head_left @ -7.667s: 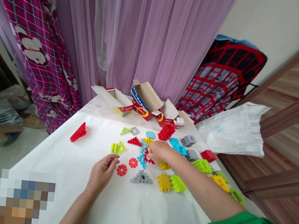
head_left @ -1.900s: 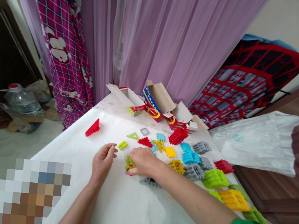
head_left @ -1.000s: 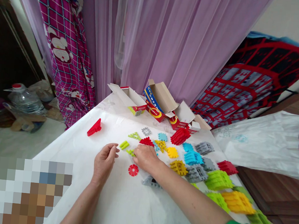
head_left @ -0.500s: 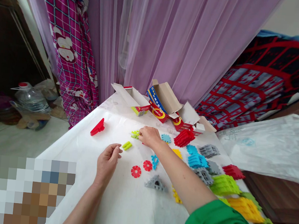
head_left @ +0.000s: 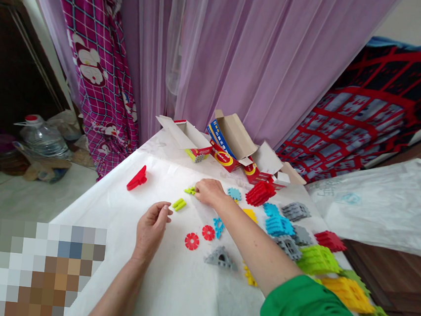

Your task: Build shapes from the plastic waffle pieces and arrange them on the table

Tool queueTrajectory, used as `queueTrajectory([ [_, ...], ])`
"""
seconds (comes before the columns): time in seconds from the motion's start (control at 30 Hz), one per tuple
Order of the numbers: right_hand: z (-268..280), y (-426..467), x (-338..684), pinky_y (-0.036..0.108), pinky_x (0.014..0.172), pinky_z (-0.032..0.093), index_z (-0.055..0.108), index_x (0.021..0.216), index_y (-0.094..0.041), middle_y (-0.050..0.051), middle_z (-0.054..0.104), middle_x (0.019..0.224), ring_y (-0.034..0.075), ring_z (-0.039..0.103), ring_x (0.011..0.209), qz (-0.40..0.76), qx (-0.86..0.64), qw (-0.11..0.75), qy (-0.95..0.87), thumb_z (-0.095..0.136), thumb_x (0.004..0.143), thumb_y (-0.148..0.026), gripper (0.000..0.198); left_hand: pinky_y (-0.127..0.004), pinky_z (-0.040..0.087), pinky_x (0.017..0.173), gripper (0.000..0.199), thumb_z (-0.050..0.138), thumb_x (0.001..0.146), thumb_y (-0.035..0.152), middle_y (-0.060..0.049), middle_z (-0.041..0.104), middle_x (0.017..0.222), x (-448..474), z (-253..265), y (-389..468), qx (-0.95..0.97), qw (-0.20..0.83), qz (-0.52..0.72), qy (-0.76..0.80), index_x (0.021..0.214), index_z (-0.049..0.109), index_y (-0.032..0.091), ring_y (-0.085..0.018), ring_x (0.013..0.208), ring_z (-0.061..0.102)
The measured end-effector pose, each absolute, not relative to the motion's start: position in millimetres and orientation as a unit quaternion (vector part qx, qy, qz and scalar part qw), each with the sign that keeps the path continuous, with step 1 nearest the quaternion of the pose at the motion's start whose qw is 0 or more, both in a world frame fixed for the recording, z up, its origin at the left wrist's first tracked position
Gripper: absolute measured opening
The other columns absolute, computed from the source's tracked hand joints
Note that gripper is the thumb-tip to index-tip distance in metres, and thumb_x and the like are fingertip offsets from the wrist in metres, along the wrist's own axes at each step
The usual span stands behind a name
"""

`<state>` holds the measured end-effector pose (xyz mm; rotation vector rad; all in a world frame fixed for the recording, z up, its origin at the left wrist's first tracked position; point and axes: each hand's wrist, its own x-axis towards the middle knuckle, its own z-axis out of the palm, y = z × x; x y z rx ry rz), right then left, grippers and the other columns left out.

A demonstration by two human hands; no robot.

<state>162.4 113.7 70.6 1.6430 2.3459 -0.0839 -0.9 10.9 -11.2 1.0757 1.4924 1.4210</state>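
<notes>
My right hand (head_left: 209, 191) reaches across the white table with its fingertips pinched at a lime-green plastic building piece (head_left: 190, 190). The fingers hide part of that piece. Nearer to me, my left hand (head_left: 153, 224) hovers with loosely bent fingers and nothing in them. Just beyond its fingertips lies a pair of small lime-green pieces (head_left: 178, 204), not touched. Two red notched discs (head_left: 192, 241) and a blue toothed piece (head_left: 218, 227) lie between the forearms, along with a grey triangular piece (head_left: 220, 258).
Opened cardboard boxes (head_left: 230, 139) stand along the table's back edge. Sorted stacks of building pieces, red (head_left: 259, 193), blue (head_left: 279, 223), green (head_left: 319, 260) and yellow (head_left: 348, 293), line the right side. A red clip-like piece (head_left: 137, 178) lies at the left.
Less of the lime-green pieces shows at my right fingertips than before. The right hand has barely shifted, and the left hand stays in place.
</notes>
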Motion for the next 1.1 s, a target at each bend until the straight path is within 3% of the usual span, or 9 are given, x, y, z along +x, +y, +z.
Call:
queueTrajectory([
  [0.47,91.6,92.8,183.6,0.027,0.077,0.047,0.076,0.104,-0.026,0.006,0.075,0.109,0.022,0.068,0.102,-0.029,0.578,0.117,0.807,0.052,0.089,-0.028,0.029,-0.025,0.046,0.047,0.041,0.058,0.077,0.058,-0.002,0.069,0.069,-0.5,-10.4,11.2,0.425,0.395,0.564,0.588,0.088,0.068,0.020,-0.015,0.057,0.063],
  [0.63,100.0,57.2,193.7,0.027,0.074,0.048,0.079,0.099,-0.029,0.005,0.078,0.101,0.023,0.070,0.098,-0.078,0.526,0.206,0.822,0.065,0.079,-0.028,0.024,-0.025,0.046,0.047,0.040,0.058,0.077,0.058,-0.002,0.070,0.070,-1.0,-10.7,10.9,0.428,0.394,0.562,0.589,0.089,0.068,0.020,-0.016,0.057,0.064],
  [0.83,87.9,29.9,191.5,0.031,0.077,0.051,0.076,0.103,-0.017,0.014,0.075,0.105,0.028,0.070,0.098,-0.060,0.483,0.256,0.835,0.072,0.075,-0.031,0.032,-0.025,0.045,0.048,0.042,0.058,0.076,0.058,-0.003,0.070,0.071,-1.8,-11.0,11.2,0.429,0.394,0.556,0.593,0.090,0.068,0.020,-0.016,0.058,0.064],
  [0.97,77.7,30.9,194.7,0.030,0.074,0.050,0.073,0.106,-0.016,0.014,0.074,0.109,0.027,0.069,0.099,-0.051,0.476,0.233,0.846,0.069,0.076,-0.028,0.032,-0.024,0.044,0.047,0.041,0.057,0.076,0.057,-0.003,0.070,0.072,-1.9,-11.0,11.2,0.429,0.395,0.553,0.595,0.090,0.068,0.020,-0.015,0.059,0.063],
  [1.1,74.0,39.9,202.6,0.024,0.066,0.044,0.074,0.094,-0.021,0.005,0.076,0.095,0.021,0.069,0.089,-0.126,0.501,0.171,0.839,0.069,0.077,-0.027,0.019,-0.023,0.043,0.046,0.041,0.057,0.076,0.056,-0.003,0.070,0.073,-1.7,-11.0,10.7,0.428,0.398,0.553,0.594,0.091,0.067,0.020,-0.015,0.059,0.063],
])
